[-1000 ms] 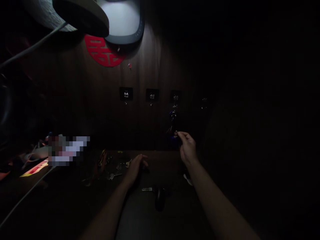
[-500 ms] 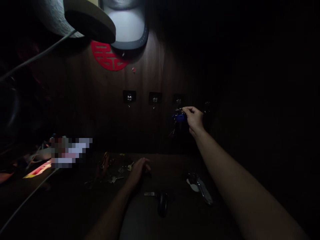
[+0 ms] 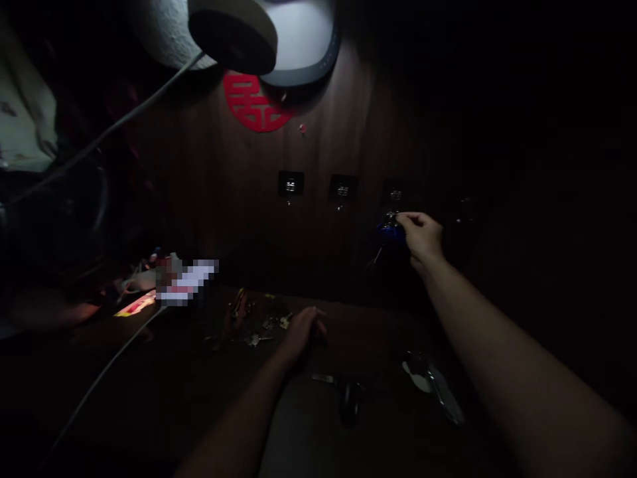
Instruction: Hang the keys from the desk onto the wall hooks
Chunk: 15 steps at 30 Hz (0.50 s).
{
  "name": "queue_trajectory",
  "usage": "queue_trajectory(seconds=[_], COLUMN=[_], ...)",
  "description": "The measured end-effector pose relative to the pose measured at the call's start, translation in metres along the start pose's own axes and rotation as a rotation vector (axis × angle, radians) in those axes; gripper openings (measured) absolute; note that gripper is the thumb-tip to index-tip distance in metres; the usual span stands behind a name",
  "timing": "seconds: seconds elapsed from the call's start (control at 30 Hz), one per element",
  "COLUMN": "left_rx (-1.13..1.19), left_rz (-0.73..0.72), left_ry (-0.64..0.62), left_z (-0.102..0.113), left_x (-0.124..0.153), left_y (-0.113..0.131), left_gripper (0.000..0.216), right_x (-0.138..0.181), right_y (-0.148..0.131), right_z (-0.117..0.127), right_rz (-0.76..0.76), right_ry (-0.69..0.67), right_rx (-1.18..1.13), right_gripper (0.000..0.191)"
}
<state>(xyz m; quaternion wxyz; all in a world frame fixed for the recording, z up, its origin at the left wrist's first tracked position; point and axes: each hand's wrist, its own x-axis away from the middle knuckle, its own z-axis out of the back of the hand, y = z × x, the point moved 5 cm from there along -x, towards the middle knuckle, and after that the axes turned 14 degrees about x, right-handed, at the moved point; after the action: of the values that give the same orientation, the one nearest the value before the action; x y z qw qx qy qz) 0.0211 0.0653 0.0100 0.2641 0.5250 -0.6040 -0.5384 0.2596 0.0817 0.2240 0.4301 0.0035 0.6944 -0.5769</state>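
Observation:
My right hand (image 3: 423, 240) pinches the top of a key bunch (image 3: 391, 230) with a blue piece on it, fingertips closed. The bunch hangs against the dark wooden panel, just below the third wall hook (image 3: 396, 194); whether its ring is on the hook I cannot tell. My left hand (image 3: 304, 330) rests on the dark tabletop, fingers loosely bent and apart, with nothing visible in it. Beside it on the left lie several loose keys (image 3: 256, 340). A black key fob with a metal blade (image 3: 350, 401) lies nearer to me.
Two more hooks (image 3: 290, 186) are left of the bunch, another (image 3: 465, 210) right. A shiny metal item with a white tag (image 3: 438, 388) lies at right. A pale cable (image 3: 114, 362) crosses the left side. A red cut-paper emblem (image 3: 259, 106) and grey-white device (image 3: 303, 46) are above.
The whole view has shifted, so the scene sits farther right. My right hand stays at the third hook with the key bunch, and my left hand still rests on the tabletop.

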Motion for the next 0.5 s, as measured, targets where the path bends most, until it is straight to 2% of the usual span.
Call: queue_trajectory(seconds=[0.17,0.33,0.5], left_rx=[0.001,0.008,0.056], left_rz=[-0.005,-0.025,-0.006], left_ry=[-0.009,-0.021,-0.020], left_z=[0.003,0.003,0.003], left_x=[-0.002,-0.002,-0.002], left_y=[-0.002,-0.002,-0.002], left_gripper=[0.049,0.045,0.045], right_x=[0.015,0.033,0.060], right_y=[0.011,0.019,0.042], right_z=[-0.005,-0.003,0.002], right_rz=[-0.101,-0.106,-0.179], right_ry=[-0.015,-0.050,-0.102], right_rx=[-0.024,-0.058,-0.085], right_gripper=[0.011,0.020,0.030])
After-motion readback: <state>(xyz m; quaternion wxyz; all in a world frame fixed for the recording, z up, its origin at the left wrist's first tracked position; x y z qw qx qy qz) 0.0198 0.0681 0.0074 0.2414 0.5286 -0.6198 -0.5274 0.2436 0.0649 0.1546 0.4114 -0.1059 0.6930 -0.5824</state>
